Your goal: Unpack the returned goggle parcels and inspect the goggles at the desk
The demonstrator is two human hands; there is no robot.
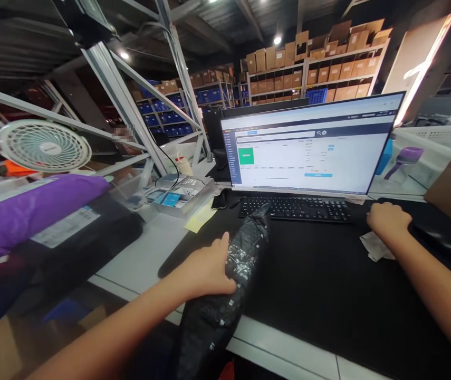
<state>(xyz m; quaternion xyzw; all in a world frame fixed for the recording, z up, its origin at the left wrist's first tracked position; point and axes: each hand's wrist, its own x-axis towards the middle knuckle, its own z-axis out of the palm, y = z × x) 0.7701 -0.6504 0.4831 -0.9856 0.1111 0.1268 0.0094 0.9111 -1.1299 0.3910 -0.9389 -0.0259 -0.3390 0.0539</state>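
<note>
**Two hands at a packing desk: parcel at the near edge, open mat between**

The left hand lies on the left flank of a black parcel, thumb up and fingers curled over the glossy wrap, holding it. The parcel runs diagonally from just below the keyboard down to lower centre of the frame. There its lower end passes over the near edge of the desk and hangs clear of it. Its upper tip stops just short of the keyboard's near edge.

The right hand rests at centre right on the black mat, knuckles up and fingers curled under into a loose, narrow fist. Whether it grips anything cannot be told. It sits between the keyboard's right end and a mouse, with crumpled paper just below it.

The mat's broad middle, between the parcel and the right forearm, is the widest free area. Its rounded left corner lies beside the left wrist, with bare white desk beyond.

The upper margin is closed by a monitor standing behind the keyboard. At left a yellow note overlaps the mat's edge, near a clear tray. A purple bag and a small fan crowd the far left.
</note>
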